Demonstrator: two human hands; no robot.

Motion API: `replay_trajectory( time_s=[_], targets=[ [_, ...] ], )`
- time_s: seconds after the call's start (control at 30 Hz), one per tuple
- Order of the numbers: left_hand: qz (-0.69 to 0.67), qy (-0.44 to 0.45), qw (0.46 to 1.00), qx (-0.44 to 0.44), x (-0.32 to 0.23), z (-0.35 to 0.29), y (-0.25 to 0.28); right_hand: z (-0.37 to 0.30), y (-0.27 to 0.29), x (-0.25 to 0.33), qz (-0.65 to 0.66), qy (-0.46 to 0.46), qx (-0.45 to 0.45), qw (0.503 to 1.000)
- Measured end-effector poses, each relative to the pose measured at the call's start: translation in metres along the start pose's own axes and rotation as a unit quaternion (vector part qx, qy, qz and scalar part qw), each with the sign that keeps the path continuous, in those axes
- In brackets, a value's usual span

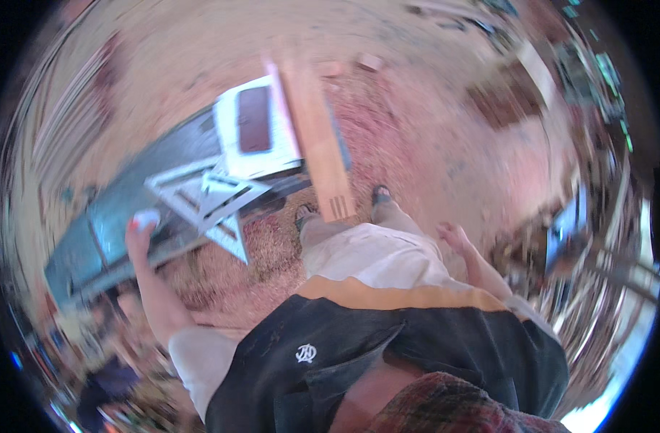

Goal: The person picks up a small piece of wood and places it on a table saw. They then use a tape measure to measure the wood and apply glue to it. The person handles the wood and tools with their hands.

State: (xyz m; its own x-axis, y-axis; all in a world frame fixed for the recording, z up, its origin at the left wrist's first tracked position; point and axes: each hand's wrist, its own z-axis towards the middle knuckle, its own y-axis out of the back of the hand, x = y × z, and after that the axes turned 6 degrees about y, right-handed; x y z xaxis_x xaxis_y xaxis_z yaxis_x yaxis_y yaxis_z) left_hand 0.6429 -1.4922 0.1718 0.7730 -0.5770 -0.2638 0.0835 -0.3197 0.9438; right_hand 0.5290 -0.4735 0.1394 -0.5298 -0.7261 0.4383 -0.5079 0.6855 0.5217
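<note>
My left hand (138, 237) reaches out to the left over the dark metal table (131, 180). Its fingers are closed around a small, rounded white object (147, 216); a red-orange spot shows beside it, and blur hides its kind. Next to that hand, several pale triangular set squares (200, 195) overlap, one jutting past the table's near edge. My right hand (456, 237) hangs at my right side, loosely open, with nothing in it. A wooden board (317, 137) with dark slots in its near end lies along the table's right end.
White papers (232, 155) with a dark brown rectangular object (255, 119) on them lie beside the board. Wood shavings (265, 242) cover the floor. A brown box-like block (506, 90) stands at far right. Stacked lumber (77, 94) is at far left, blurred clutter (597, 289) at right.
</note>
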Motion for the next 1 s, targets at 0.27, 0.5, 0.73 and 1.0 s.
replay_trajectory(
  time_s=[0.27,0.5,0.73,1.0],
  targets=[
    [-0.190,0.032,0.964,-0.185,-0.170,-0.030,0.076,-0.057,-0.041,0.025,0.111,-0.011,-0.044,0.993],
    [-0.189,-0.166,0.957,-0.147,-0.473,-0.138,0.063,-0.045,-0.039,-0.055,0.162,0.004,-0.143,0.976],
    [-0.318,-0.350,0.879,0.066,-0.742,-0.315,-0.077,-0.027,0.017,-0.198,0.275,-0.099,-0.217,0.932],
    [-0.330,-0.457,0.741,0.365,-0.967,-0.530,-0.233,-0.040,0.125,-0.287,0.353,-0.111,-0.384,0.846]
  ],
)
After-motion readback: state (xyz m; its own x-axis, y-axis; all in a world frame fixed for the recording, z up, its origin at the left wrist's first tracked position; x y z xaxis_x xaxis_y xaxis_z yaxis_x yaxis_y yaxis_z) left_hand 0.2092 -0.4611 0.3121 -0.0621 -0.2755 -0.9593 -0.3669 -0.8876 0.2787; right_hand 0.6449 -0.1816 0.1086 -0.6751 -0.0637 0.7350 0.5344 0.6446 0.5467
